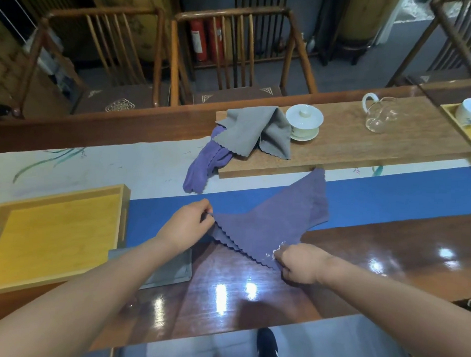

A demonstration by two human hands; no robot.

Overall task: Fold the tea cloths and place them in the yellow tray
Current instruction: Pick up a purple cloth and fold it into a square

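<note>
The right hand and left hand each pinch a corner of a scallop-edged purple tea cloth, stretched over the glossy wooden table. A folded grey cloth lies beside the empty yellow wooden tray. Farther off, a crumpled grey cloth overlaps another purple cloth.

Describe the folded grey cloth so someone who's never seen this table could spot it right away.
Start at the yellow tray on the left of the table. Just past its near right corner, half hidden under the left hand's forearm, lies the folded grey cloth. It is a flat, neat rectangle, unlike the crumpled grey cloth on the wooden board by the lidded cup.
</note>
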